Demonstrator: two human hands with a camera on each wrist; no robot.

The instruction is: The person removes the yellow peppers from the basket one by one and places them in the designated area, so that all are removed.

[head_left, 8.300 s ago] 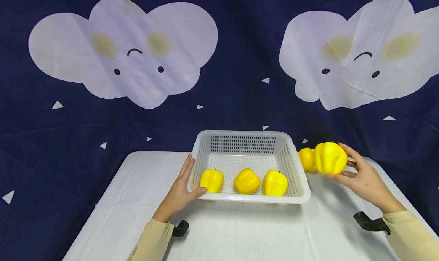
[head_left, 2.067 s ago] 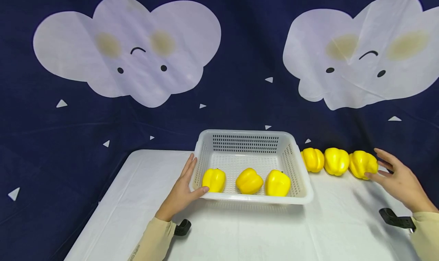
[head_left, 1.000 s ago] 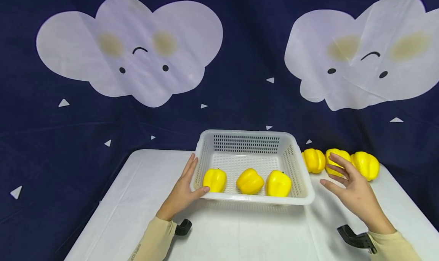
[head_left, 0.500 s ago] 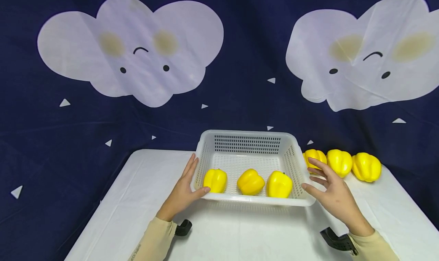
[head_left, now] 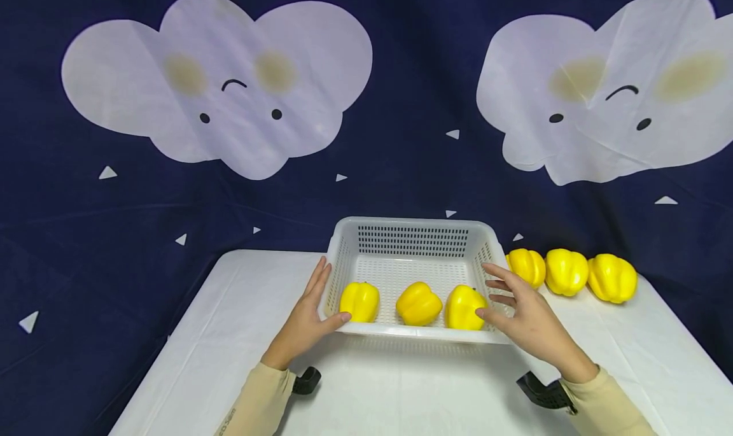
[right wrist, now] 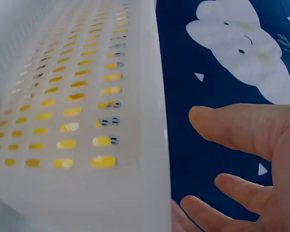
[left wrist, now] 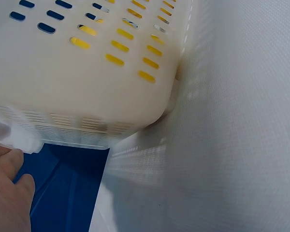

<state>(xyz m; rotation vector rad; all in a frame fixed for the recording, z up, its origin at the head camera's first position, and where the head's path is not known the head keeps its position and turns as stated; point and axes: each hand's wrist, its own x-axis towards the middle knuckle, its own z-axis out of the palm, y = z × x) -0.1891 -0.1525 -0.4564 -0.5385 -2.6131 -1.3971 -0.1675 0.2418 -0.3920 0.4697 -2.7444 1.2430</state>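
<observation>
A white slotted plastic basket (head_left: pixel 412 221) stands on the table with three yellow bell peppers along its front side: left pepper (head_left: pixel 359 301), middle pepper (head_left: pixel 418 303) and right pepper (head_left: pixel 462 305). My left hand (head_left: pixel 298 328) rests against the basket's front left corner, fingers straight along the outer side and thumb on the rim. Over the basket's right side hovers my right hand (head_left: pixel 532 318), fingers spread and holding nothing. In the head view its thumb overlaps the right pepper. The right wrist view shows the thumb (right wrist: pixel 232 126) apart from the basket wall (right wrist: pixel 130 193).
Right of the basket, three more yellow bell peppers stand in a row at the table's back edge: near one (head_left: pixel 528 268), middle one (head_left: pixel 566 272), far one (head_left: pixel 612 278). A navy curtain (head_left: pixel 412 105) with cloud prints hangs behind the white-covered table (head_left: pixel 401 391).
My right hand set the held pepper down in the row, let go of another at the row's right end, then moved left over the basket's right side. The left hand stays put.
</observation>
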